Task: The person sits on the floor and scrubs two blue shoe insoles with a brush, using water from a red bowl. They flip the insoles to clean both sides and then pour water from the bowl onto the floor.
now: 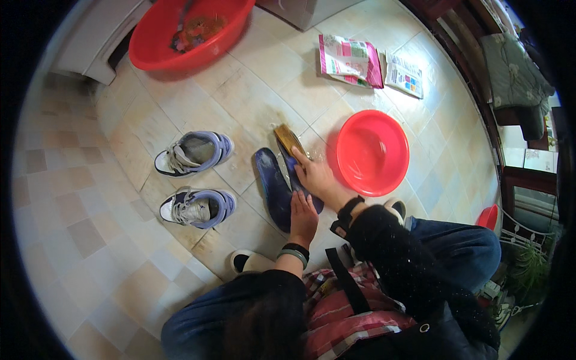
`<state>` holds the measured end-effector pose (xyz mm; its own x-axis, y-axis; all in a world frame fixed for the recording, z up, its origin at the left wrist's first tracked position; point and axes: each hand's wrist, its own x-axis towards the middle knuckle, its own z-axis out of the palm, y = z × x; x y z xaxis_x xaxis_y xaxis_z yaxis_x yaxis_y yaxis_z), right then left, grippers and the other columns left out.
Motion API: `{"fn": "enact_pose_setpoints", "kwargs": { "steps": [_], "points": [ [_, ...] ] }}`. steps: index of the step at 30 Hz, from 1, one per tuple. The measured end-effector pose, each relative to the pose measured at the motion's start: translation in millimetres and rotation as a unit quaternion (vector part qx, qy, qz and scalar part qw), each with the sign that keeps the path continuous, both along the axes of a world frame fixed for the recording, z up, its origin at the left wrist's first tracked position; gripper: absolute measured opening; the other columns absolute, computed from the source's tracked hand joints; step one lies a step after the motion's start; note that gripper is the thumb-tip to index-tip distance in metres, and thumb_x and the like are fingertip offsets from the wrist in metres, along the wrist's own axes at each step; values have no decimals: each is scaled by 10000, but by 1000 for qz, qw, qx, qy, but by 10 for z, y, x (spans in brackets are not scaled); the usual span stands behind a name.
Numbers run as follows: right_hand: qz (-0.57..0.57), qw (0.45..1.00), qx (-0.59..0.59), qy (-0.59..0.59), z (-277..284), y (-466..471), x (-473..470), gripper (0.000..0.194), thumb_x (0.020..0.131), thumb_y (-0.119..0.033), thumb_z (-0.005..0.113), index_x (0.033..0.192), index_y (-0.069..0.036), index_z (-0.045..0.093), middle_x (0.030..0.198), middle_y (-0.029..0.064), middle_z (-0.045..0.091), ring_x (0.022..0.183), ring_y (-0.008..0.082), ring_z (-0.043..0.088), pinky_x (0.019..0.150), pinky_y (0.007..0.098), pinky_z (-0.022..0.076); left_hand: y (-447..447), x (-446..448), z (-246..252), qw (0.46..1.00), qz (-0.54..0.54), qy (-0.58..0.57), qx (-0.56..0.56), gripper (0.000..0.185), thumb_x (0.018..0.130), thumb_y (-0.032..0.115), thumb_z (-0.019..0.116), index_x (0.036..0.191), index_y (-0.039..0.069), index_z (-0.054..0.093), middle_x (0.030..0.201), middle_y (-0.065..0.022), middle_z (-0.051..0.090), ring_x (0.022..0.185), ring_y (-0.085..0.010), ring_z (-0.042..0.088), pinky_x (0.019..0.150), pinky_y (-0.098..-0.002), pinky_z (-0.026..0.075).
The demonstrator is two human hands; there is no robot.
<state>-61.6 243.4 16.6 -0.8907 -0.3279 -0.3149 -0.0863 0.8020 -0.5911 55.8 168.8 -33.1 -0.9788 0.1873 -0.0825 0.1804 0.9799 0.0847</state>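
Two dark blue shoe insoles (273,193) lie side by side on the wet tiled floor in front of me, with whitish residue on the toe of the left one. My right hand (317,180) grips a wooden-backed brush (284,138) over the toe end of the right insole. The brush hides that end, and its bristles are barely visible. My left hand (303,218) lies flat with straight fingers on the heel part of the right insole, gripping nothing.
Two lilac, white and black sneakers (195,154) stand to the left. A red plastic basin (372,153) sits close to my right forearm. Farther off are a larger red basin (191,58) with things in it, a pink-and-white pouch (351,60) and a white packet (403,76).
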Motion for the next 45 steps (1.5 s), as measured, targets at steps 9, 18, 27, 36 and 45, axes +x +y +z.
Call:
{"fn": "enact_pose_setpoints", "kwargs": {
  "steps": [9,18,27,36,45],
  "points": [
    [-4,1000,-4,28,59,-70,-42,495,919,-285,532,1404,-300,436,810,262,630,718,438,640,637,534,504,-9,-12,45,998,3,-48,32,405,912,81,440,1277,-86,499,1317,-322,480,1283,-488,405,1116,-509,298],
    [-54,997,-47,27,-65,38,5,522,898,-222,569,1405,-189,451,746,285,617,699,453,622,643,521,498,-17,-13,41,997,-16,-82,8,420,908,81,430,1280,-104,483,1344,-350,444,1278,-497,408,1124,-525,271],
    [-10,994,-52,94,-58,39,42,543,874,-217,600,1401,-256,473,889,262,650,765,426,649,700,486,532,6,2,8,991,37,13,125,419,897,54,440,1275,-122,473,1306,-377,457,1286,-503,396,1122,-521,286],
    [35,995,-76,56,55,238,286,481,887,-224,573,1365,-228,520,854,249,654,739,402,664,661,481,536,11,4,-52,994,34,-17,106,409,924,111,426,1255,-122,481,1321,-367,453,1307,-504,361,1110,-522,302],
    [15,997,-45,65,96,293,375,467,887,-240,570,1346,-164,527,830,227,655,713,388,644,640,465,511,-41,6,-3,996,24,-33,75,437,922,128,431,1308,-72,469,1399,-319,410,1353,-446,340,1158,-487,210]
  ]
}}
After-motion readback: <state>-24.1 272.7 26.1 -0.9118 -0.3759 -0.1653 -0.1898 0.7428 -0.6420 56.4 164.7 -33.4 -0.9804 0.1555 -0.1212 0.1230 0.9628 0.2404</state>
